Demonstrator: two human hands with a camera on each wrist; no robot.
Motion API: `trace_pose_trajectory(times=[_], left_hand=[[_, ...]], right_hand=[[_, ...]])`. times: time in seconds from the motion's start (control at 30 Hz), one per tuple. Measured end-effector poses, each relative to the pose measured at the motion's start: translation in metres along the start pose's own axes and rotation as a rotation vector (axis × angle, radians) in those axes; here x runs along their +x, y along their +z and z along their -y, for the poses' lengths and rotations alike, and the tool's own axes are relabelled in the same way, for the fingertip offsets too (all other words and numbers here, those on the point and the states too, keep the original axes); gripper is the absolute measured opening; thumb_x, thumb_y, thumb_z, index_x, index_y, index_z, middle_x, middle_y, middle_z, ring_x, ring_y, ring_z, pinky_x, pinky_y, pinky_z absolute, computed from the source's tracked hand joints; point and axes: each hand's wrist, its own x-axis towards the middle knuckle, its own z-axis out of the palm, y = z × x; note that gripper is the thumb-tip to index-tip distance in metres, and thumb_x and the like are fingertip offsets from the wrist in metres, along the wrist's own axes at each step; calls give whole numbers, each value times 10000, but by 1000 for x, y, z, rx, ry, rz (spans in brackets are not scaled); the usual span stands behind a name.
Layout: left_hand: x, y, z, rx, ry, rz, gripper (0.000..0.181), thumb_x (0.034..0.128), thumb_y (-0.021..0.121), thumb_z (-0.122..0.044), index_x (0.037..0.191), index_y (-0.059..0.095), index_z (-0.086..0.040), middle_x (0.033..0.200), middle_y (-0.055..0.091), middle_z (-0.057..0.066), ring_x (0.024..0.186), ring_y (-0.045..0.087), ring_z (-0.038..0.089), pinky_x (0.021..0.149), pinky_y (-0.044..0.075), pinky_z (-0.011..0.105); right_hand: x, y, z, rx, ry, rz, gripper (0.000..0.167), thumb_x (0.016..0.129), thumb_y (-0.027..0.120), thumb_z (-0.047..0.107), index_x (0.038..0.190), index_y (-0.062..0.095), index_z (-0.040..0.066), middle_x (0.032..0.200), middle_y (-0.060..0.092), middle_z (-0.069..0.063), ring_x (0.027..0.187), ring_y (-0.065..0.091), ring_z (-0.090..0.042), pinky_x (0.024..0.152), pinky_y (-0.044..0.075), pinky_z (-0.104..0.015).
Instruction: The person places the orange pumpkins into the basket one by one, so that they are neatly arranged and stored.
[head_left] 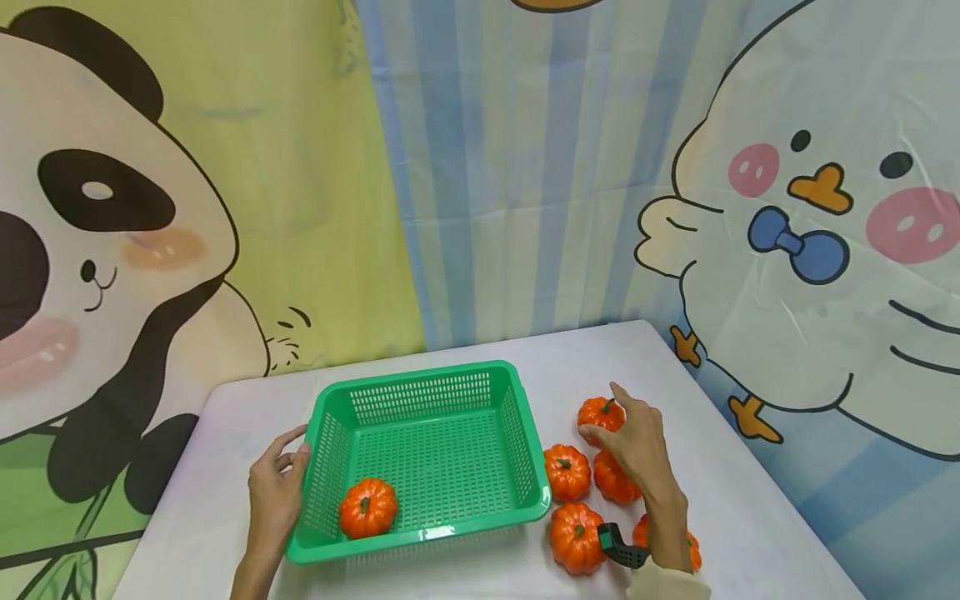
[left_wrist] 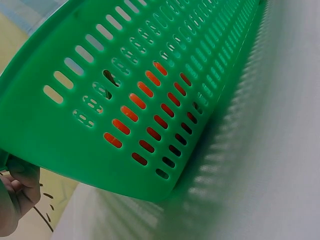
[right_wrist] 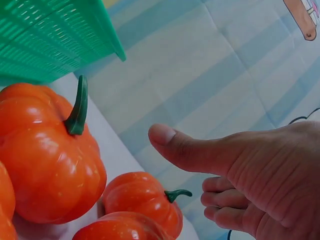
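Observation:
A green basket (head_left: 435, 450) stands on the white table, with one orange pumpkin (head_left: 368, 507) in its near left corner. The left hand (head_left: 277, 492) holds the basket's left rim; in the left wrist view that hand (left_wrist: 17, 197) is at the rim's edge, and the pumpkin shows orange through the slots. Over the farthest pumpkin (head_left: 597, 417) right of the basket is the right hand (head_left: 637, 437), thumb and fingers spread. In the right wrist view the right hand (right_wrist: 265, 175) has nothing between thumb and fingers, with a small-looking pumpkin (right_wrist: 140, 197) below the thumb.
Several more pumpkins lie right of the basket, one (head_left: 567, 472) close to its right wall and another (head_left: 576, 537) nearer the front. One is partly hidden under the right forearm. A printed curtain (head_left: 517, 183) hangs behind the table (head_left: 720, 500).

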Motion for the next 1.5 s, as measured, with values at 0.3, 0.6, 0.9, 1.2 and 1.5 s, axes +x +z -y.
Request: trace_pose_trajectory(times=[0.3, 0.6, 0.9, 1.2, 1.5], left_hand=[[2, 0, -1, 6, -2, 3, 372, 1131, 588, -165, 1476, 647, -40, 952, 800, 267, 576, 693, 13, 539, 546, 236], [1, 0, -1, -8, -9, 6, 379, 1132, 584, -165, 1485, 640, -40, 969, 794, 287, 552, 684, 6, 526, 534, 227], [1, 0, -2, -8, -10, 9, 374, 1129, 595, -161, 1478, 646, -37, 943, 792, 274, 539, 680, 10, 522, 530, 231], [2, 2, -1, 6, -10, 7, 368, 1130, 590, -156, 1478, 644, -51, 900, 784, 230, 537, 688, 55, 518, 541, 257], [-1, 1, -2, 15, -6, 6, 374, 1136, 580, -164, 1486, 635, -46, 904, 777, 238, 534, 688, 83, 513, 540, 266]], right_hand=[[0, 4, -5, -6, 73, 14, 876, 904, 914, 191, 1600, 459, -87, 1511, 597, -359, 1389, 594, -553, 1150, 470, -651], [-3, 6, -10, -12, 140, 54, 890, 937, 884, 215, 1610, 408, -122, 1558, 530, -393, 1433, 533, -575, 1177, 436, -665], [-2, 10, -14, -19, 194, 80, 881, 959, 856, 229, 1595, 391, -165, 1546, 506, -427, 1426, 520, -583, 1190, 420, -680], [3, 14, -18, -8, 217, 122, 871, 980, 827, 231, 1594, 369, -183, 1528, 535, -416, 1392, 568, -540, 1196, 436, -665], [5, 16, -21, -13, 224, 166, 867, 993, 811, 220, 1605, 345, -181, 1540, 517, -418, 1405, 549, -549, 1197, 422, -678]])
